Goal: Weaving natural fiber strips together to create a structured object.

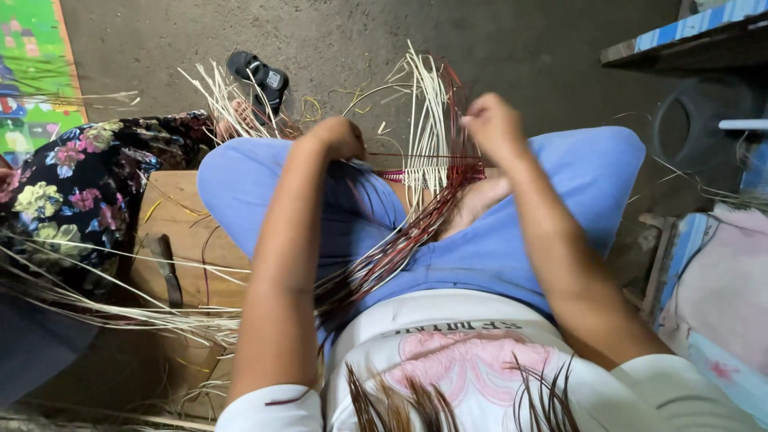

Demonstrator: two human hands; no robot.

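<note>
We see the left hand (340,138) and right hand (492,124) — fingers closed tight on thin red and white weaving strips (432,136) over the lap.

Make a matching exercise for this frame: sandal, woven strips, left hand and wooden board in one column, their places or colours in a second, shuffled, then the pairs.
Things:
1. sandal
2. woven strips
3. left hand
4. wooden board

Places or colours:
A. pale and dark red, upright between the knees
B. black, on the floor at the top
C. beside the left thigh, under loose strips
D. closed on a thin strand stretched toward the right hand

Pairs: 1-B, 2-A, 3-D, 4-C
</note>
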